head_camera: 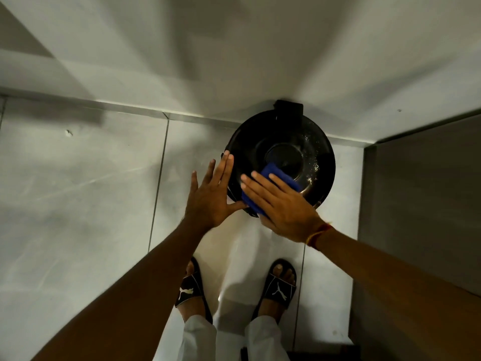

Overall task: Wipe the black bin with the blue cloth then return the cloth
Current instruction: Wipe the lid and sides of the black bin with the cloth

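Note:
A round black bin with a closed lid stands on the floor against the wall, seen from above. White specks dot the right side of its lid. The blue cloth lies folded on the near left part of the lid. My right hand lies flat on the cloth, pressing it onto the lid. With its fingers spread, my left hand rests against the bin's left edge, thumb touching the near rim.
Pale floor tiles stretch to the left. The white wall runs behind the bin. A dark grey panel rises at the right. My feet in black slides stand just in front of the bin.

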Motion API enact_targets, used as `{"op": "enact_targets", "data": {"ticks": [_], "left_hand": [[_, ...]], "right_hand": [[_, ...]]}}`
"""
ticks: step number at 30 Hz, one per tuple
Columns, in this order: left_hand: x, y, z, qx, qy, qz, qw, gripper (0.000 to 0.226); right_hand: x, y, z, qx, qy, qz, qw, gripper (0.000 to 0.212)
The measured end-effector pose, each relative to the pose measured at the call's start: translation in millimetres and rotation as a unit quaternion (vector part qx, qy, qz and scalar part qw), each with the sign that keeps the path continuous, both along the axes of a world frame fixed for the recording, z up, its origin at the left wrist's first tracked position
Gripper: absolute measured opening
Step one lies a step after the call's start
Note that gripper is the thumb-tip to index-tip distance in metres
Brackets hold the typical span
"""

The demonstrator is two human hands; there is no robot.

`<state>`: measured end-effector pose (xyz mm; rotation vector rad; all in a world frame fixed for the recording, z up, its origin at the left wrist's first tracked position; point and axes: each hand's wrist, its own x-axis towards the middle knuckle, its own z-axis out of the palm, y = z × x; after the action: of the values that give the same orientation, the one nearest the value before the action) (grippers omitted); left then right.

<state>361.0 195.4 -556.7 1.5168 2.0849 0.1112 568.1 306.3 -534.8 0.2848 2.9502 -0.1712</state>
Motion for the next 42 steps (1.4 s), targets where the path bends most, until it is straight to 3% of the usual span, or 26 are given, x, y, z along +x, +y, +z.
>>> {"op": "enact_targets", "data": {"ticks": [3, 5, 7, 9, 13, 19, 24, 28, 31, 34, 38, 40, 42], "left_hand": [[2, 0, 2, 0.003, 0.004, 0.003, 1.0, 0.117], [3, 1, 4, 0.006, 0.002, 0.005, 1.0, 0.117], [3, 1, 4, 0.012, 0.0, 0.008, 1.0, 0.117], [5, 2, 4, 0.009, 0.001, 0.007, 1.0, 0.118], [9, 6, 5, 0.0, 0.009, 0.015, 1.0, 0.118], [11, 5, 2, -0.004, 0.002, 0.021, 1.0, 0.116], [12, 4, -1, 0.008, 0.001, 0.022, 1.0, 0.116], [15, 5, 0, 0.003, 0.008, 0.028, 1.0, 0.115], [16, 4, 0, -0.001, 0.007, 0.03, 1.0, 0.113], [16, 5, -1, -0.003, 0.01, 0.028, 1.0, 0.113], [17, 5, -2, -0.001, 0.007, 0.028, 1.0, 0.114], [17, 5, -2, -0.005, 0.007, 0.027, 1.0, 0.114], [17, 5, -2, -0.011, 0.005, 0.029, 0.999, 0.115]], "right_hand": [[46, -1, 1, -0.005, -0.012, 0.015, 1.0, 0.07], [61, 4, 3, -0.036, -0.013, -0.109, 0.993, 0.072], [59, 11, 6, -0.09, 0.009, -0.296, 0.951, 0.07], [41, 25, 10, -0.128, 0.051, -0.421, 0.897, 0.068], [-1, 63, 14, -0.117, 0.062, -0.512, 0.849, 0.068], [-31, 86, 12, -0.04, 0.001, -0.419, 0.907, 0.07], [-30, 89, 9, 0.005, -0.017, -0.205, 0.979, 0.067], [2, 73, 0, 0.013, -0.011, -0.07, 0.997, 0.063], [-3, 90, 0, 0.015, 0.003, -0.056, 0.998, 0.066], [-21, 95, 2, 0.024, -0.006, -0.14, 0.99, 0.07], [-45, 97, 5, -0.009, 0.012, -0.337, 0.941, 0.071], [-52, 103, 9, -0.056, 0.015, -0.5, 0.864, 0.073], [-55, 105, 10, -0.088, 0.016, -0.594, 0.799, 0.074]]}}
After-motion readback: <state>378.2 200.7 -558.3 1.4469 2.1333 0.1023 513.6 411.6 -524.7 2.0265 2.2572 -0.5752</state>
